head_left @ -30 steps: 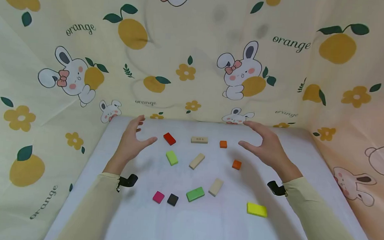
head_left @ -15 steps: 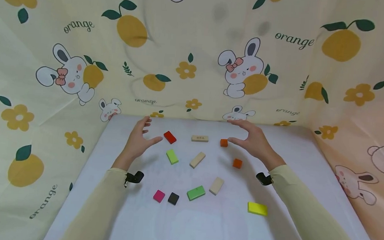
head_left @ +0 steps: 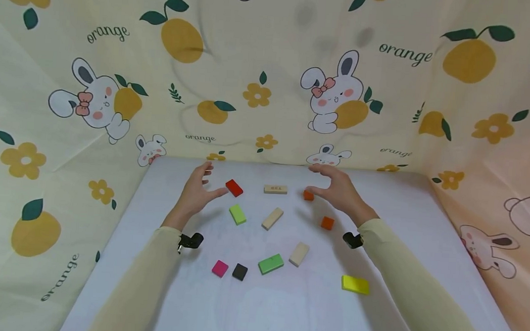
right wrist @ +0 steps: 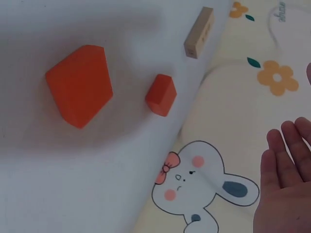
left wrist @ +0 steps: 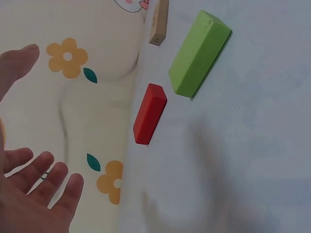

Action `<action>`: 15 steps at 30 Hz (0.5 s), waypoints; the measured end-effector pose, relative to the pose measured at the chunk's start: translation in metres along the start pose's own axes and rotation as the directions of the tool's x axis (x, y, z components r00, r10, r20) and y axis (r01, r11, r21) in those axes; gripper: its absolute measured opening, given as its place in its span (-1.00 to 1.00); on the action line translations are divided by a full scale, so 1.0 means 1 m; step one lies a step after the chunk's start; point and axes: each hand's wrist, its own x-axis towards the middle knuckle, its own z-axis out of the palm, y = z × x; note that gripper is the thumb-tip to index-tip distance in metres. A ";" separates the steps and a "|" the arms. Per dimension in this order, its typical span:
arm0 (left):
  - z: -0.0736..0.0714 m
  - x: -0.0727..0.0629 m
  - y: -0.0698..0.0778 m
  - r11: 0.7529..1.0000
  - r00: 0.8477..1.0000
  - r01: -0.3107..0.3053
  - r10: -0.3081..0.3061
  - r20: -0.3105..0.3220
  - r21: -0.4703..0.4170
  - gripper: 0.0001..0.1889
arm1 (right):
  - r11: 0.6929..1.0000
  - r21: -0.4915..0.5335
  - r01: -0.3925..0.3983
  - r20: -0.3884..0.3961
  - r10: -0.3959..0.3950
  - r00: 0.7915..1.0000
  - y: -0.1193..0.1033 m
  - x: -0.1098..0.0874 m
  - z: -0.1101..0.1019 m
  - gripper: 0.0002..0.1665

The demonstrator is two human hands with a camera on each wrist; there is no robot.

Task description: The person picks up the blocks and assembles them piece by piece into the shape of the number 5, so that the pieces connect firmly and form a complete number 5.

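My left hand is held over the table's back left with thumb and fingers spread, holding nothing. Its thumb tip overlaps the edge of a red block in the head view; a light green block lies just nearer. In the left wrist view the red block rests flat, apart from the fingers. My right hand, also spread and holding nothing, hovers at the back right. Its thumb partly covers an orange cube. A second orange cube sits below that hand. A wooden block with markings lies between the hands.
Nearer lie two plain wooden blocks, a green block, a magenta cube, a black cube and a yellow block. A printed cloth rises along the back and sides of the white table.
Both hands have moved inward: the left a little to the right, the right farther to the left, until its thumb overlaps the back orange cube. The blocks have stayed in place.
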 end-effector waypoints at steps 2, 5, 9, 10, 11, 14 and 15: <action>0.003 0.002 0.001 1.000 1.000 0.009 -0.009 -0.002 0.000 0.04 | 1.000 -0.004 -0.002 0.007 0.002 1.000 0.001 0.002 0.002 -0.22; 0.006 0.005 0.003 1.000 1.000 0.029 -0.029 0.001 -0.001 0.02 | 1.000 -0.008 0.003 0.009 -0.003 1.000 0.002 0.004 0.004 -0.25; 0.010 0.009 0.001 0.999 0.998 0.051 -0.051 0.022 0.004 0.02 | 1.000 -0.007 0.012 0.009 -0.012 1.000 0.002 0.006 0.008 -0.27; 0.011 0.010 0.000 0.998 0.998 0.055 -0.056 0.030 0.007 0.02 | 1.000 -0.007 0.014 0.012 -0.014 1.000 0.002 0.007 0.009 -0.27; 0.012 0.010 -0.001 0.998 0.998 0.060 -0.060 0.034 0.008 0.02 | 1.000 -0.005 0.013 0.013 -0.013 1.000 0.003 0.008 0.010 -0.28; 0.015 0.011 -0.004 0.997 0.996 0.071 -0.071 0.045 0.008 0.04 | 1.000 -0.001 0.020 0.014 -0.020 1.000 0.006 0.012 0.015 -0.29; 0.016 0.012 -0.004 0.997 0.996 0.077 -0.077 0.048 0.005 0.04 | 1.000 0.006 0.021 0.015 -0.021 1.000 0.007 0.013 0.016 -0.30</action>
